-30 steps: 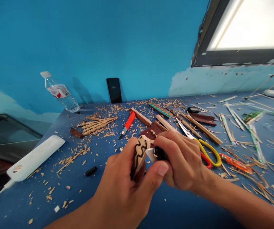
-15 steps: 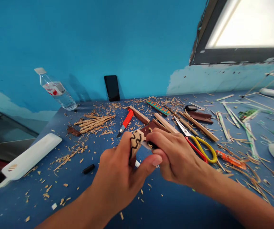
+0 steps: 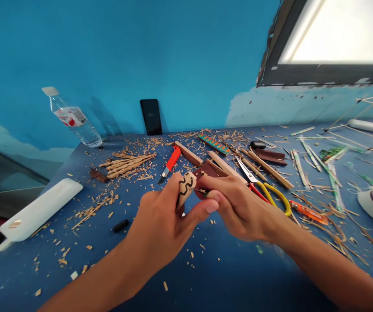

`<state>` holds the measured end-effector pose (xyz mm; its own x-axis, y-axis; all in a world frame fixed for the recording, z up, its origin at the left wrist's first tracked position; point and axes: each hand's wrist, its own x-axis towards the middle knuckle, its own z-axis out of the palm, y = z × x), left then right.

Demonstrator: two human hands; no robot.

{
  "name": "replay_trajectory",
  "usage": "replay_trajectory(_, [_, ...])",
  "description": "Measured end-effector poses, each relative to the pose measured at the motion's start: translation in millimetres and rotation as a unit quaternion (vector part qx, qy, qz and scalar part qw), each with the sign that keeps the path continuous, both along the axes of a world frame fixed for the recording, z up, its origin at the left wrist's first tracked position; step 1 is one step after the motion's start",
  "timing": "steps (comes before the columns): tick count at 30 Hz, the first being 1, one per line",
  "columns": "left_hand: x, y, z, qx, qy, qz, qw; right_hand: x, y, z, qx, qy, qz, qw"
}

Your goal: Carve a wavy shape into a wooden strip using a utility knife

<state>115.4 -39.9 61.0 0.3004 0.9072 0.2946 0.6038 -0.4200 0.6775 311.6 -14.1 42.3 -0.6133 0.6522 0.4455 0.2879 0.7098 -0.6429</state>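
Note:
My left hand [image 3: 160,225] is closed around a small wooden block [image 3: 187,184] whose pale face carries wavy black lines. My right hand [image 3: 238,208] pinches a small knife, its thin blade [image 3: 200,190] against the right side of the block. Most of the knife's handle is hidden by the fingers. My left thumb reaches across toward the right fingers. Just beyond the hands lies a brown sheet piece [image 3: 209,170] with wood chips on it. A red utility knife [image 3: 172,161] rests up and to the left of the block.
Scissors [image 3: 264,186], an orange cutter [image 3: 309,212] and wood strips [image 3: 267,169] lie right. Carved sticks [image 3: 128,164], a black cap [image 3: 120,226] and a white power strip [image 3: 43,208] are left. A bottle [image 3: 79,123] and phone [image 3: 151,117] stand by the wall. Shavings litter the table.
The knife in my right hand has turned, so its blade now shows as a thin edge beside the block. The block's marked face is tilted more toward me. The view has shifted slightly.

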Motion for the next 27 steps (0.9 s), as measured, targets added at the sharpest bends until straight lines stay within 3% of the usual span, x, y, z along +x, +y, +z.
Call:
replay_trajectory(6, [3,-1,18.0,-0.101,-0.022,-0.012,0.995,5,1,9.5,-0.006,0.014,0.030,0.999])
replay_trajectory(11, [-4,-8,16.2,-0.138,-0.062,-0.006,0.988,3,-3,7.9,0.088,0.027,0.028,0.995])
replay_trajectory(16, [-6,-11,12.9,-0.098,-0.082,-0.017,0.992,1,-7,6.3,0.174,-0.001,-0.048,0.984])
replay_trajectory(21, [-3,-11,17.1,-0.054,-0.045,-0.051,0.996,-3,-13,6.6,0.202,-0.014,-0.064,0.977])
replay_trajectory(27, [-6,-13,7.8,0.048,-0.023,-0.062,0.997,-6,-15,7.2,0.209,-0.036,-0.066,0.975])
